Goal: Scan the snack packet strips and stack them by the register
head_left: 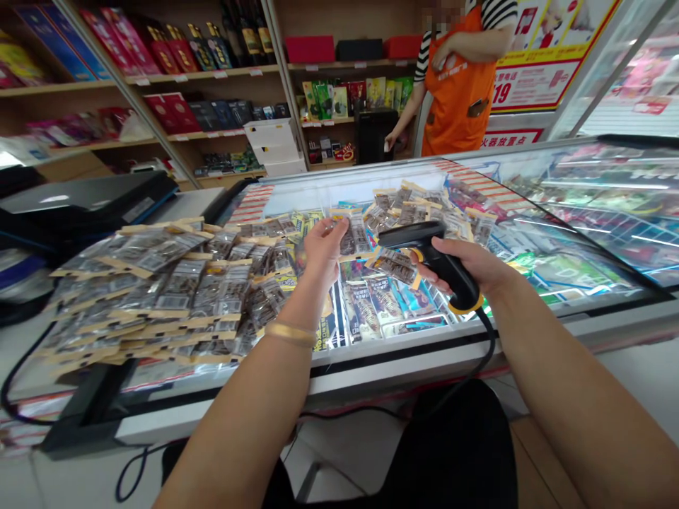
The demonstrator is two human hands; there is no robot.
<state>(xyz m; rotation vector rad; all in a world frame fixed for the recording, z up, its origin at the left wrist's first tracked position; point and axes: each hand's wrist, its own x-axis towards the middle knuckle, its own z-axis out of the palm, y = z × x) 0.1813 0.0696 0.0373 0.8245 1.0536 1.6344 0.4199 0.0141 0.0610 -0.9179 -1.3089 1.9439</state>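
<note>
My left hand [321, 249] pinches a small clear snack packet [356, 233] with tan ends, above the glass top of the freezer [382, 357]. Wrapped in my right hand [474, 263] is a black and yellow barcode scanner [411, 233], its head pointing left toward that packet. Another packet [393, 266] shows just under the scanner by my right fingertips; whether they touch it I cannot tell. To the left, a large heap of similar packets [180, 286] covers the glass. Behind both hands lies a smaller pile of packets [411, 201].
The scanner's cable [491, 339] hangs over the freezer's front edge. A dark counter machine [90, 198] stands at the left. Across the freezer is a person in an orange apron [456, 92]. Shelves of boxes and bottles [212, 49] line the back wall.
</note>
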